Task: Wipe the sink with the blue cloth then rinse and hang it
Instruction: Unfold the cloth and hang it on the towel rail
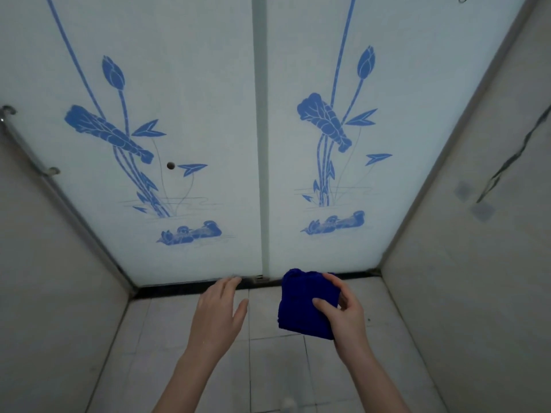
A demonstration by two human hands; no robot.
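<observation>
Right hand (343, 311) grips folded dark-blue cloth (301, 305) above tiled floor; left hand (219, 308) open, empty, facing frosted glass doors (185, 114). No sink visible; wiping, rinsing, hanging seemingly all remain.

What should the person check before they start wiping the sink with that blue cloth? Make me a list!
1. Blue cloth in hand: ok, the right hand grips it, folded.
2. Left hand free: ok, open and holding nothing.
3. Sink in view: not ok, only frosted glass doors with blue flower and duck prints, walls and tiled floor show.
4. Tap for rinsing: not ok, none in view.
5. Place to hang the cloth: cannot tell; a metal rail on the left wall might serve.
6. Cloth wet or dry: cannot tell.
</observation>
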